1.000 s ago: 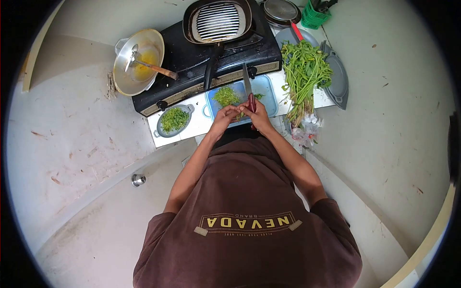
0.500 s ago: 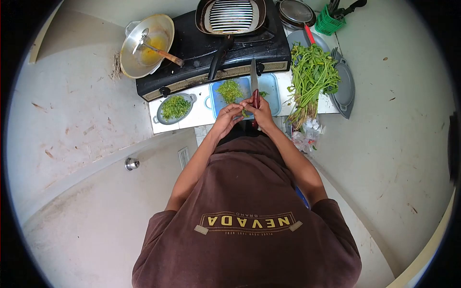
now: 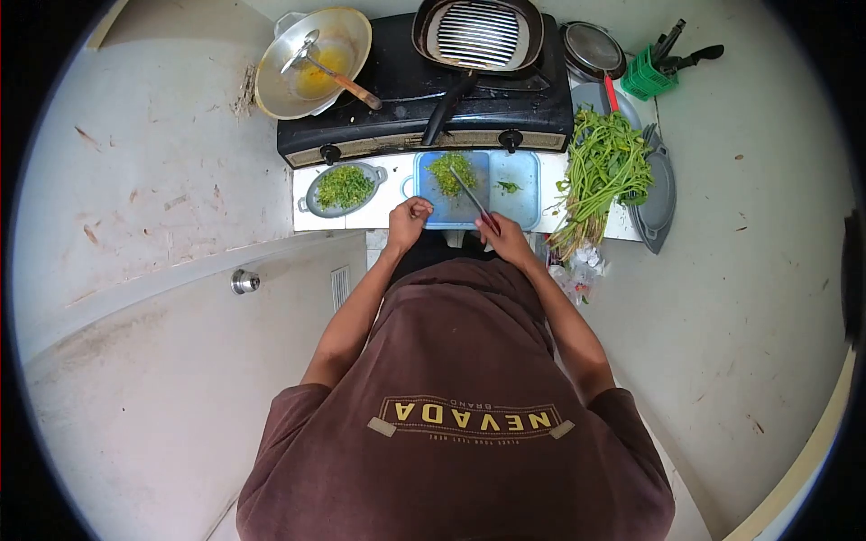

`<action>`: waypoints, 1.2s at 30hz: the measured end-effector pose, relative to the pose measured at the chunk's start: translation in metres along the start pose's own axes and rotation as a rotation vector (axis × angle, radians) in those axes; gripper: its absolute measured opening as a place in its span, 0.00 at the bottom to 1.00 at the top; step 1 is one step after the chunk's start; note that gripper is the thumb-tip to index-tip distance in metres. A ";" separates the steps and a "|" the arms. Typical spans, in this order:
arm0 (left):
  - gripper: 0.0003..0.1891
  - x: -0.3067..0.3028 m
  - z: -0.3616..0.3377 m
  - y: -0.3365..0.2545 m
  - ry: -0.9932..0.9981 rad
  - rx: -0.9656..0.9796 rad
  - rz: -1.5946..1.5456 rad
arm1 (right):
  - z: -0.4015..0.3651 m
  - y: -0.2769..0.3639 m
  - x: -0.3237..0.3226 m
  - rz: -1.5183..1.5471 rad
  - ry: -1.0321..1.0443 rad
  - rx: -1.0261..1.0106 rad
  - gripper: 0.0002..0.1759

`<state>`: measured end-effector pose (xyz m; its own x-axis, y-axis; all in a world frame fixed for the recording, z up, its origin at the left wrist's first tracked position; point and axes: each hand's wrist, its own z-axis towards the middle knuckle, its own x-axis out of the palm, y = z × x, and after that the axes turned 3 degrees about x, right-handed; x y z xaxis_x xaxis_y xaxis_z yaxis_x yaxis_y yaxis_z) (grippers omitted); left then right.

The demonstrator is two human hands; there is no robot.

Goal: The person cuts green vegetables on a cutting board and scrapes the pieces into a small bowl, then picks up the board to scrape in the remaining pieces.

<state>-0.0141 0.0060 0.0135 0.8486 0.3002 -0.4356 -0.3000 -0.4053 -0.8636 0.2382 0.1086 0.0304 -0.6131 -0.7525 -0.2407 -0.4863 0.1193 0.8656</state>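
Observation:
My right hand (image 3: 505, 240) is wrapped round the dark red handle of a kitchen knife (image 3: 469, 191). The blade slants up and left, its tip at a pile of chopped greens (image 3: 448, 173) on the blue cutting board (image 3: 444, 213). By the board's near left corner is my left hand (image 3: 408, 223), with its fingers curled in; whether anything is between them is hidden. A few green leaves (image 3: 508, 187) lie on the lighter right section of the board. Left of it, a grey oval dish (image 3: 312, 200) holds more chopped greens.
A big bunch of leafy stems (image 3: 606, 167) lies at the right, partly over grey plates (image 3: 663, 176). Behind the board stands a black stove (image 3: 397, 99) with a grill pan (image 3: 478, 34) and a wok (image 3: 272, 86) holding a ladle. A green basket (image 3: 647, 77) contains utensils.
My hands have moved apart, the left to the left and the right to the right. The knife has swung from pointing away to leaning left over the chopped greens. The view has shifted.

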 end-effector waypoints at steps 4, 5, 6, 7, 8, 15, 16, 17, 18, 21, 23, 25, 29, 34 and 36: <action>0.05 0.002 0.004 0.003 -0.044 0.140 0.193 | -0.005 -0.022 0.010 -0.212 -0.020 -0.068 0.26; 0.05 0.004 0.003 0.002 -0.057 0.186 0.226 | -0.007 -0.023 0.012 -0.255 -0.016 -0.071 0.27; 0.05 0.007 0.004 0.002 -0.070 0.232 0.260 | -0.009 -0.022 0.015 -0.297 -0.013 -0.075 0.28; 0.05 0.009 0.006 0.002 -0.085 0.280 0.295 | -0.010 -0.021 0.019 -0.317 -0.034 -0.086 0.27; 0.05 0.011 0.005 0.002 -0.100 0.294 0.305 | -0.011 -0.019 0.023 -0.338 -0.056 -0.098 0.27; 0.04 0.024 0.004 0.000 -0.172 0.347 0.360 | -0.010 -0.009 0.041 -0.490 -0.090 -0.106 0.26; 0.04 0.025 0.005 0.000 -0.175 0.350 0.367 | -0.010 -0.009 0.042 -0.498 -0.082 -0.095 0.27; 0.04 0.025 0.004 0.001 -0.178 0.356 0.374 | -0.009 -0.008 0.043 -0.507 -0.072 -0.085 0.27; 0.04 0.026 0.004 0.001 -0.181 0.362 0.381 | -0.009 -0.008 0.044 -0.516 -0.062 -0.076 0.27; 0.03 0.026 0.003 0.000 -0.177 0.353 0.370 | -0.010 -0.006 0.046 -0.589 -0.047 -0.049 0.27; 0.03 0.027 0.002 0.000 -0.172 0.360 0.368 | -0.013 -0.003 0.046 -0.663 -0.049 -0.024 0.27; 0.02 0.026 0.002 0.000 -0.174 0.387 0.384 | -0.011 0.001 0.046 -0.711 -0.038 -0.015 0.26; 0.03 0.023 0.000 -0.003 -0.150 0.443 0.402 | 0.002 0.005 0.052 -0.727 -0.004 -0.026 0.25; 0.03 0.021 -0.002 0.003 -0.140 0.487 0.359 | 0.009 0.005 0.053 -0.708 -0.012 -0.025 0.24; 0.03 0.023 -0.003 0.005 -0.152 0.471 0.353 | 0.006 -0.001 0.050 -0.696 -0.026 -0.009 0.24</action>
<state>0.0056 0.0082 0.0002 0.6014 0.3510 -0.7178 -0.7421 -0.0874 -0.6645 0.2045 0.0748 0.0153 -0.1759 -0.6362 -0.7512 -0.7665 -0.3903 0.5101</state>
